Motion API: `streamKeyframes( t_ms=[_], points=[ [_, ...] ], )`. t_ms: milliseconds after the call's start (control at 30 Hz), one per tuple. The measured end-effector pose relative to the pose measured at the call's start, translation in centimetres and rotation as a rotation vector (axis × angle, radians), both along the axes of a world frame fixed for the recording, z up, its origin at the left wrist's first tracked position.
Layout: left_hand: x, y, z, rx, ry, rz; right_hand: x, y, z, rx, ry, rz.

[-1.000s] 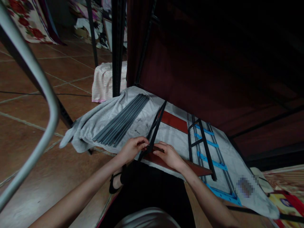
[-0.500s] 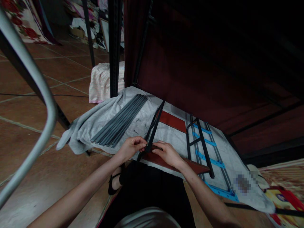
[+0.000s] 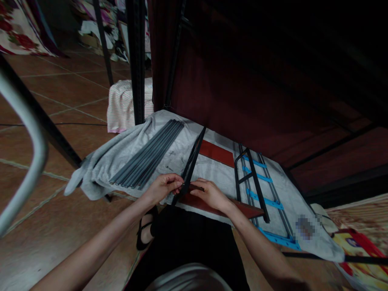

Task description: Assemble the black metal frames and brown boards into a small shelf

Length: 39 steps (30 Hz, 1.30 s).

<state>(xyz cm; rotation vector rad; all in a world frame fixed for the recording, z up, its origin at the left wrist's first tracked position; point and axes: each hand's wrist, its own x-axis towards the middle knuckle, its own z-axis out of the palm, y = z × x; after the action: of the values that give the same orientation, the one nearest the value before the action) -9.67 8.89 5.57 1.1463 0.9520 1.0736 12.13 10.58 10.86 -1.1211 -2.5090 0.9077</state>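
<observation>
A black metal frame (image 3: 194, 155) stands on edge on the grey cloth, beside one end of a reddish-brown board (image 3: 246, 207). My left hand (image 3: 166, 186) is on the frame's left side, thumb and fingers pinched at its lower part; what they hold is too small to make out. From the right, my right hand (image 3: 209, 194) reaches to the same spot, fingers curled over the board's end, where a small dark piece shows under them. A second black frame (image 3: 253, 178) stands at the board's other end. Another reddish board (image 3: 216, 152) lies behind.
Several grey tubes (image 3: 147, 155) lie side by side on the grey cloth (image 3: 100, 173), near small loose screws (image 3: 172, 153). To the right is a rack of dark rails with blue crosspieces (image 3: 266, 199). A pale curved metal tube (image 3: 38, 149) rises at far left.
The whole view has shifted slightly, so things sit a little further left. Both hands stay at the same joint of the black frame and the board.
</observation>
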Motion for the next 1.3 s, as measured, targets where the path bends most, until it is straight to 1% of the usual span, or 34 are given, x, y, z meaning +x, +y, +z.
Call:
streamKeyframes(
  t_ms=[167, 300, 433, 600, 833, 933, 1033, 1100, 1200, 1300],
  points=[
    [0.27, -0.1, -0.17, 0.012, -0.003, 0.039, -0.03, -0.02, 0.23, 0.013, -0.014, -0.003],
    [0.2, -0.03, -0.34, 0.012, -0.001, 0.01, 0.0, -0.05, 0.19, 0.022, -0.033, -0.014],
    [-0.01, 0.17, -0.17, 0.003, -0.024, -0.034, 0.1, 0.05, 0.13, 0.022, -0.034, 0.002],
    [0.0, 0.1, 0.04, 0.057, -0.007, -0.034, 0.13, 0.09, 0.19, 0.001, -0.016, 0.01],
    [0.19, -0.17, -0.7, 0.085, -0.009, -0.034, 0.07, 0.29, 0.44, -0.016, -0.019, 0.034],
    [0.21, -0.32, -0.74, 0.131, 0.067, -0.004, 0.12, 0.28, 0.42, -0.028, -0.025, 0.028],
    [0.04, -0.56, -0.3, 0.22, 0.222, 0.015, 0.19, 0.19, 0.22, -0.033, 0.002, -0.008],
    [-0.14, -0.69, 0.02, 0.27, 0.286, 0.013, 0.23, 0.13, 0.01, -0.031, 0.027, -0.038],
    [-0.38, -0.76, 0.17, 0.34, 0.34, 0.008, 0.27, 0.1, -0.27, -0.024, 0.034, -0.062],
    [-0.56, -0.73, -0.01, 0.405, 0.349, -0.008, 0.29, 0.11, -0.31, -0.015, 0.017, -0.064]
  ],
)
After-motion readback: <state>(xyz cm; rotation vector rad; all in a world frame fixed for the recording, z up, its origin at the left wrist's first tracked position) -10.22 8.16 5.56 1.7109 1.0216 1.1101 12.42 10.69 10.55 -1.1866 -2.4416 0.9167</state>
